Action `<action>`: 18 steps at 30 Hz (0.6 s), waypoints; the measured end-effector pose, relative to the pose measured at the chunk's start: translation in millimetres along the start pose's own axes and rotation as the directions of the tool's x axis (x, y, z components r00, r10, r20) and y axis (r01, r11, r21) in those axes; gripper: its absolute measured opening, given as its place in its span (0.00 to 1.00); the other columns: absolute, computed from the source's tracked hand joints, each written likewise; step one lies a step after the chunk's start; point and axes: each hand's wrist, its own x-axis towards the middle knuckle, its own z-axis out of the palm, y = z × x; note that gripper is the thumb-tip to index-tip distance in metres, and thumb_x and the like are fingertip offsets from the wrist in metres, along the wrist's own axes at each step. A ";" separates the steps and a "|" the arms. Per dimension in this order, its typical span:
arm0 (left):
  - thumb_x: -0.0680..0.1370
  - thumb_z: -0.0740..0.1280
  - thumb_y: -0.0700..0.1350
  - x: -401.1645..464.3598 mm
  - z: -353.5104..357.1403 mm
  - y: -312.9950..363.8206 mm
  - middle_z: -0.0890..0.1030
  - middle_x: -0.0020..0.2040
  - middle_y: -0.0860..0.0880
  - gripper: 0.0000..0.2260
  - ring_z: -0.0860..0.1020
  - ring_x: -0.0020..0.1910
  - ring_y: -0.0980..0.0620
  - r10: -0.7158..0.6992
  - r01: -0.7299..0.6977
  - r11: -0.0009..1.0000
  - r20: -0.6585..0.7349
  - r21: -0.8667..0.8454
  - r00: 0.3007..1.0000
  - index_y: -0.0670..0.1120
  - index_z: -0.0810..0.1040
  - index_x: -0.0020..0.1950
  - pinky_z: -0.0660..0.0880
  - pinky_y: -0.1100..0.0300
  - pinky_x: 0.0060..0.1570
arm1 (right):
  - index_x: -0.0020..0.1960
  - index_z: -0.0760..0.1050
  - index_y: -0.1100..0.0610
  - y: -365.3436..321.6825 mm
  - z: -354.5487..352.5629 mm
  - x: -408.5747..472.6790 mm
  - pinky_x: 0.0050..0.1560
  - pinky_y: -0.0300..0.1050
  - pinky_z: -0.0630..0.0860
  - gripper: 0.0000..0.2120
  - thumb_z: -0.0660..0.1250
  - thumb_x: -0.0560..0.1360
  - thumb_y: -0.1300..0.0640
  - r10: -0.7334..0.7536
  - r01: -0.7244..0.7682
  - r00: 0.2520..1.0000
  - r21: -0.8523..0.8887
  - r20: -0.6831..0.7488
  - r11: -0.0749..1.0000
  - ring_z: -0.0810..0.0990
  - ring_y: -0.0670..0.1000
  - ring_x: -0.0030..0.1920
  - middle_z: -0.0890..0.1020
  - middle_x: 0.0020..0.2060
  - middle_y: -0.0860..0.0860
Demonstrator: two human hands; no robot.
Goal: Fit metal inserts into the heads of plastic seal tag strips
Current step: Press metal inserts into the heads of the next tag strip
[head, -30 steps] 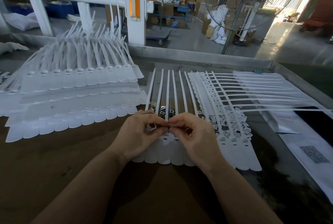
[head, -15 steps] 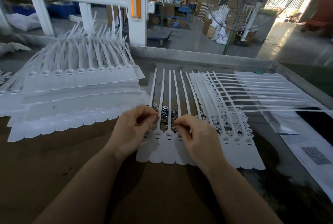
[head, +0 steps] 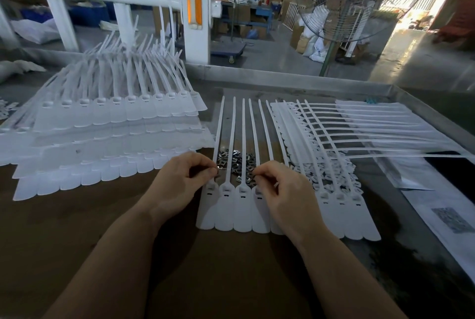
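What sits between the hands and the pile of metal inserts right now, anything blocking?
Only the white strip tails, which lie over the metal inserts. Both the left hand and right hand already have fingertips at the pile's near edge, reaching through the gaps. Nothing else visibly blocks them.

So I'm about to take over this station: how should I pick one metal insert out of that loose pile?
Probably a fingertip pinch from above on an insert at the pile's near edge. The metal inserts lie flat and jumbled between the strip tails, just beyond the strip heads. Both the left hand and the right hand reach in that way.
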 end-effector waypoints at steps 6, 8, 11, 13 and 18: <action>0.76 0.66 0.44 1.1 -7.5 -0.9 0.79 0.44 0.58 0.05 0.76 0.45 0.61 -0.049 0.043 0.996 0.071 0.079 0.996 0.54 0.78 0.42 0.71 0.71 0.38 | 0.49 0.80 0.58 1.2 -0.2 -0.1 0.46 0.47 0.79 0.05 0.67 0.75 0.62 0.014 -0.014 1.000 0.018 -0.008 1.000 0.80 0.48 0.43 0.83 0.42 0.51; 0.76 0.67 0.44 1.0 -8.6 -0.5 0.79 0.44 0.56 0.04 0.76 0.45 0.58 -0.073 0.067 0.995 0.086 0.069 0.994 0.51 0.79 0.42 0.73 0.67 0.38 | 0.49 0.80 0.58 1.8 -0.7 -0.2 0.46 0.46 0.79 0.05 0.67 0.75 0.62 0.017 -0.016 1.000 0.017 -0.015 1.000 0.80 0.47 0.42 0.83 0.41 0.50; 0.75 0.68 0.43 0.3 -9.0 0.7 0.79 0.44 0.55 0.03 0.76 0.45 0.56 -0.083 0.075 0.994 0.092 0.080 0.992 0.50 0.79 0.41 0.73 0.65 0.39 | 0.48 0.80 0.58 1.3 -0.8 0.0 0.45 0.46 0.79 0.04 0.67 0.74 0.62 0.006 -0.005 1.000 0.010 -0.019 1.000 0.80 0.47 0.42 0.83 0.41 0.50; 0.75 0.68 0.43 0.4 -8.2 1.1 0.78 0.44 0.55 0.04 0.75 0.45 0.58 -0.076 0.067 0.993 0.088 0.101 0.993 0.50 0.79 0.41 0.70 0.66 0.39 | 0.48 0.80 0.59 1.1 -0.4 -0.2 0.45 0.45 0.79 0.04 0.67 0.74 0.63 0.003 -0.003 1.000 0.011 -0.018 1.000 0.80 0.47 0.42 0.83 0.41 0.50; 0.75 0.68 0.43 1.4 -6.7 -0.1 0.78 0.44 0.57 0.05 0.74 0.45 0.60 -0.069 0.058 0.990 0.082 0.126 0.994 0.52 0.78 0.41 0.66 0.70 0.38 | 0.48 0.80 0.59 1.0 -0.3 -0.4 0.45 0.45 0.79 0.04 0.67 0.74 0.63 0.003 -0.002 1.000 0.012 -0.016 1.000 0.80 0.47 0.42 0.83 0.41 0.50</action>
